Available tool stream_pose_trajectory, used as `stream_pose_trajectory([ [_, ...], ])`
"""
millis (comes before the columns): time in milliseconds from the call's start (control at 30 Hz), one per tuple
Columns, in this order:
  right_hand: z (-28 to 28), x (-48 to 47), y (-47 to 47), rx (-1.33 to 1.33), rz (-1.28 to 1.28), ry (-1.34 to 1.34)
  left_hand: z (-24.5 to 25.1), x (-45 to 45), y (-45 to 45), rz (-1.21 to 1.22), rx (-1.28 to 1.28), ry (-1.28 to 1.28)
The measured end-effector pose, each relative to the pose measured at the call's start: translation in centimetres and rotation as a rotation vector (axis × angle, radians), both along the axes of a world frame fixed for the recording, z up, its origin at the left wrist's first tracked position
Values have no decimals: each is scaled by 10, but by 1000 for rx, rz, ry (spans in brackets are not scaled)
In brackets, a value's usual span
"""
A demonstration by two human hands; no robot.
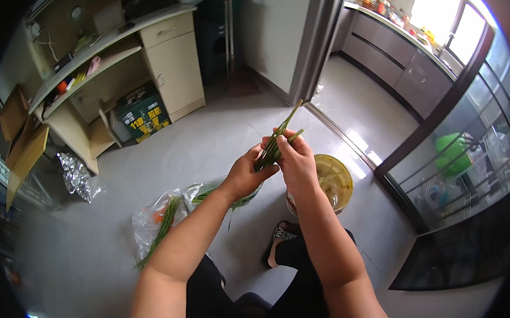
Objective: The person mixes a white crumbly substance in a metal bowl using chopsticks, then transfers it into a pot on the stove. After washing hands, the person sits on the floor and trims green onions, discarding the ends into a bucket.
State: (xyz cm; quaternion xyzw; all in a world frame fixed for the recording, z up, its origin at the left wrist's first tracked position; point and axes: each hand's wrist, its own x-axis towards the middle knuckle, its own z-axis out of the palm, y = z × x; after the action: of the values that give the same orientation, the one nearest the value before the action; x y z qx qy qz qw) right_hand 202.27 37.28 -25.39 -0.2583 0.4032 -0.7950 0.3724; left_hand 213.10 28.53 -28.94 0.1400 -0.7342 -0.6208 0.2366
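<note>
Out in front of me, my left hand point(249, 170) is closed around a small bunch of long green vegetable stems point(268, 151). The fingers of my right hand point(296, 156) pinch the same bunch near its upper end, where a few stalks stick out past the fingertips. Below my left forearm, more green stems point(162, 232) lie across a clear plastic bag point(142, 224) on the floor. Beside it, a greenish container point(254, 193) with plastic and stems at its rim is partly hidden by my left hand. A yellow bucket point(335, 175) stands behind my right wrist, partly covered.
A desk point(175, 71) with a green printed carton point(143, 111) beneath it stands at upper left. Crumpled silver foil point(76, 178) and an open cardboard box point(25, 139) are near it. At right, a sliding-door track point(342, 135) borders the kitchen. A black mat point(457, 260) lies lower right.
</note>
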Motion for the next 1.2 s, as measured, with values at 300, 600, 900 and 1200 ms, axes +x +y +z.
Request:
stream_pose_trajectory([
  [300,17,-37,67,156,-98,148,15,-28,56,-149,501,4],
  [600,-62,-61,120,637,149,16,-10,-52,24,18,1068,157],
  [900,-122,-70,142,658,494,84,-54,-66,-10,114,1145,195],
  [1200,-106,-87,131,637,389,-91,-66,-86,10,-56,1128,55],
])
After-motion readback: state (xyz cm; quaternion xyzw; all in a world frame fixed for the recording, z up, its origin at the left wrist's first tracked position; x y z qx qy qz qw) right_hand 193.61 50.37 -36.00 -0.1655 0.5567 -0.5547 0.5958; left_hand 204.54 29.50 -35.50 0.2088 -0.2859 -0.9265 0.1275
